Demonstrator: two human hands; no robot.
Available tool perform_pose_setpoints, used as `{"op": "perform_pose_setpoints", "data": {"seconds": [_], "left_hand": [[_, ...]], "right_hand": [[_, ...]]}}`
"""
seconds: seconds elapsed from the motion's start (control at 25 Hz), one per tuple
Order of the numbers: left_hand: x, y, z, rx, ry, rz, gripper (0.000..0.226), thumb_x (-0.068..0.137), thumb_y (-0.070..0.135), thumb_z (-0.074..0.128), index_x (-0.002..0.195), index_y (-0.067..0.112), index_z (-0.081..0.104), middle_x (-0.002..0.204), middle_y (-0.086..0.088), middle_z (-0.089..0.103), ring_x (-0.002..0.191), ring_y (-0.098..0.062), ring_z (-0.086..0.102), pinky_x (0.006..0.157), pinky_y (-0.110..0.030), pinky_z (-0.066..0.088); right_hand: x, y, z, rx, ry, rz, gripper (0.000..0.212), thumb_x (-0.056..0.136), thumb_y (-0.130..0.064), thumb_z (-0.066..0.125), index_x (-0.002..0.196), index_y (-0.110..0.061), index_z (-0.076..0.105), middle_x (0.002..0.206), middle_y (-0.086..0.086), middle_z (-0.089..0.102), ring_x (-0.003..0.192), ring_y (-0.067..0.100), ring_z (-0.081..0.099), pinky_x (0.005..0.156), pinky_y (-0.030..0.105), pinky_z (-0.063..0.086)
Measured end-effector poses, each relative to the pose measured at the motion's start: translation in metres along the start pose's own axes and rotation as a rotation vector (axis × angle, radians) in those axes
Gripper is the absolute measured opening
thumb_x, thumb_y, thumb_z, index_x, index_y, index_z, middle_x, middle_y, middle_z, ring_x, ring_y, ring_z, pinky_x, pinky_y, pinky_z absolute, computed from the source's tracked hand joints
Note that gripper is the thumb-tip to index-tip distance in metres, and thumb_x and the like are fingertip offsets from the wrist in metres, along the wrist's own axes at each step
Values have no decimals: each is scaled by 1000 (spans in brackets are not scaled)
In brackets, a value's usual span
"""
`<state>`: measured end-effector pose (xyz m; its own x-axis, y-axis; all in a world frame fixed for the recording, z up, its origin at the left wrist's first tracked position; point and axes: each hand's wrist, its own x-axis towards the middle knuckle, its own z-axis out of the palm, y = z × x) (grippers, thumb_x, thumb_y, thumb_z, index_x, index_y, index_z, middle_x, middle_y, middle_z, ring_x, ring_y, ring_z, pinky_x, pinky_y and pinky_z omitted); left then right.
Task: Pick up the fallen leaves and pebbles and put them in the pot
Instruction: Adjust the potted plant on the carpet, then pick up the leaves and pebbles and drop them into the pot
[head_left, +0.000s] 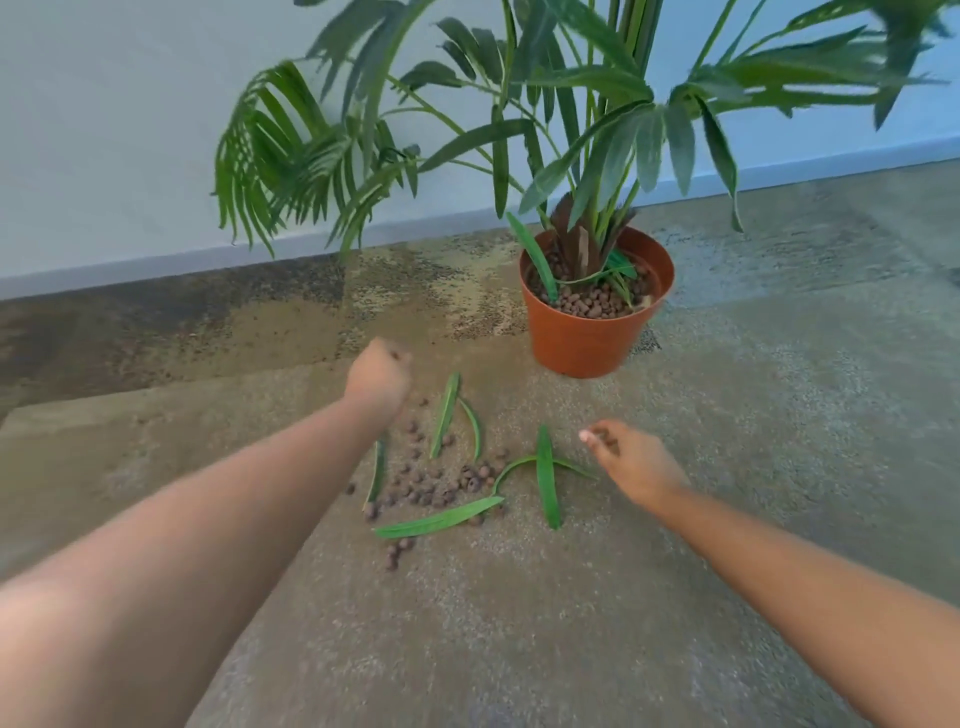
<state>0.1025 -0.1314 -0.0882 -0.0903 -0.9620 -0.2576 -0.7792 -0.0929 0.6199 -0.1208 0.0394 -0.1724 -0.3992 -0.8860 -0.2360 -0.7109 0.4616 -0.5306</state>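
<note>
An orange pot (587, 332) with a green palm stands on the floor, brown pebbles and a loose leaf lying inside it. In front of it, several green fallen leaves (546, 475) and a scatter of brown pebbles (436, 486) lie on the carpet. My left hand (378, 378) is closed in a fist above the left side of the scatter, with a pebble showing at its top. My right hand (631, 462) hovers to the right of the leaves, fingers curled around something small and dark, seemingly pebbles.
The palm's fronds (291, 156) hang out to the left and above the pot. A pale wall with a skirting board (208, 260) runs behind. The carpet (519, 623) is mottled beige and grey.
</note>
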Motion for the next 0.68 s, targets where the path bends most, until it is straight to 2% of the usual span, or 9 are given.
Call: {"op": "perform_pose_setpoints", "data": {"seconds": [0.08,0.16,0.28,0.36,0.48,0.6,0.68], "left_hand": [[-21,-38,2,115,9,-31,30,94,22,46,115,2,53,108,-18,65,81,-27,58,67,-31,44],[-37,-62,6,143,-8,-46,24,93,21,49,107,3,57,101,-16,66,78,-26,56,67,-31,44],[-61,-92,17,168,19,-109,9,92,13,50,91,5,54,95,-16,65,78,-28,58,66,-34,47],[-65,-99,17,156,57,-137,8,91,10,51,87,3,53,94,-19,64,82,-31,60,70,-38,51],[-52,-94,13,173,84,-157,16,90,13,54,97,0,55,102,-20,61,92,-34,60,82,-43,52],[-53,-89,27,277,92,-116,31,88,18,58,113,1,52,118,-19,53,109,-34,52,93,-43,46],[-50,-90,30,309,166,-22,31,90,21,55,115,2,51,119,-16,53,112,-31,48,94,-41,44]], "right_hand": [[-10,-17,7,28,-45,-32,44,92,-46,46,127,-20,51,118,3,64,101,18,62,82,32,51],[-15,-33,9,21,-34,-89,44,91,-40,52,131,-22,49,127,4,58,114,20,56,94,36,48],[-23,-48,21,-118,-135,-146,41,90,-35,55,130,-30,51,141,7,45,130,24,40,109,43,33],[-29,-53,29,-225,-186,-124,37,89,-37,55,126,-35,54,149,4,34,137,27,31,113,53,19],[-32,-57,31,-252,-167,-121,36,90,-32,55,126,-37,53,152,-3,28,139,26,26,112,58,9],[-38,-43,33,-283,-173,-123,38,91,-26,55,127,-37,52,148,-7,35,137,20,31,114,57,10],[-35,-37,29,-244,-185,-102,37,90,-26,56,125,-37,53,142,-7,42,134,17,36,113,57,13]]}}
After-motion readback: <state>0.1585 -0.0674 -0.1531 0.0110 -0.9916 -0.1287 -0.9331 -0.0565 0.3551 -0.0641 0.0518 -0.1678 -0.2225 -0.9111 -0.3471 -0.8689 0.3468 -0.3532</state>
